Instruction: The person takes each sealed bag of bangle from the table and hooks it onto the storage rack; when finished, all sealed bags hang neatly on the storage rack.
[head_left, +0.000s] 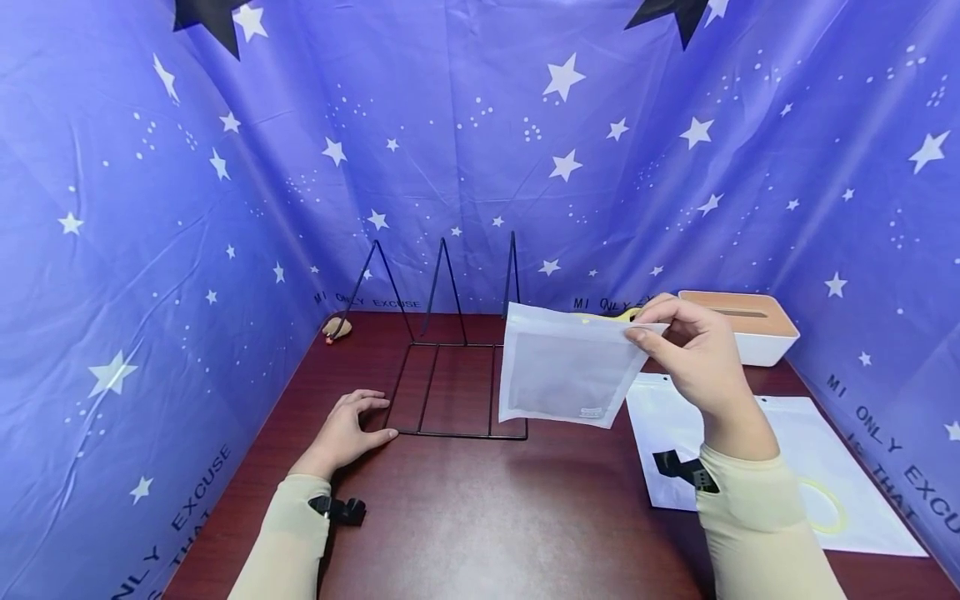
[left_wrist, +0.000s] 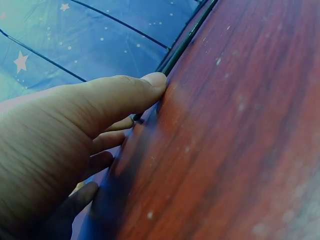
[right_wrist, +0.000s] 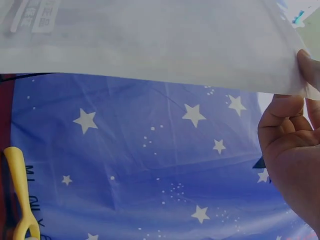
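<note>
A black wire rack point(head_left: 457, 435) with several upright pointed loops stands on the dark red table. My left hand point(head_left: 347, 432) holds its front left corner, thumb at the front bar and fingers by the side bar. In the left wrist view, the thumb point(left_wrist: 145, 85) presses against the black wire point(left_wrist: 192, 32). Raised over the rack's right side is a flat translucent white pouch point(head_left: 573, 367) with a small printed label low on it. My right hand point(head_left: 697, 350) pinches its upper right corner between thumb and fingers. The pouch hangs slightly tilted and hides part of the rack.
Behind the pouch lies a yellow forked handle point(right_wrist: 19, 185). A white box point(head_left: 765, 348) with a wooden slotted lid stands at the back right. White pouches point(head_left: 862, 450) lie on the right, showing a pale yellow ring point(head_left: 836, 504). A small beige object point(head_left: 339, 327) sits back left.
</note>
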